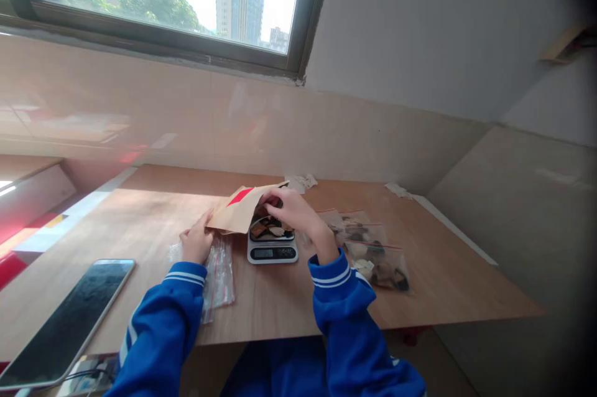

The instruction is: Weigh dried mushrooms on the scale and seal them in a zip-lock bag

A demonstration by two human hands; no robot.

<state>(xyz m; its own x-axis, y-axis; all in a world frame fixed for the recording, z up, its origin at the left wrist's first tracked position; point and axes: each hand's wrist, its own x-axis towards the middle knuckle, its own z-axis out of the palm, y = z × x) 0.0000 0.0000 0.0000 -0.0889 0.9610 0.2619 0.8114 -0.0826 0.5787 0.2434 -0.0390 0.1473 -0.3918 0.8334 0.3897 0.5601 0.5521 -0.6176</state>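
Observation:
A brown paper bag (240, 213) with a red patch lies tilted, its mouth toward the right, above a small white digital scale (272, 255). My left hand (198, 241) grips the bag's closed left end. At the mouth, my right hand (296, 210) has its fingers curled and closed; the fingertips are partly hidden, so whatever they hold cannot be made out. Dark and tan dried pieces (276, 232) rest on the scale's platform just below, partly covered by the bag. Under my left wrist lie flat clear zip bags (220, 275).
Several filled zip bags (385, 267) lie on the wooden table (280, 316) to the right. White scraps (302, 183) are by the back wall, with another paper scrap (398, 190) farther right. A large phone or tablet (69, 319) stands at the left front edge.

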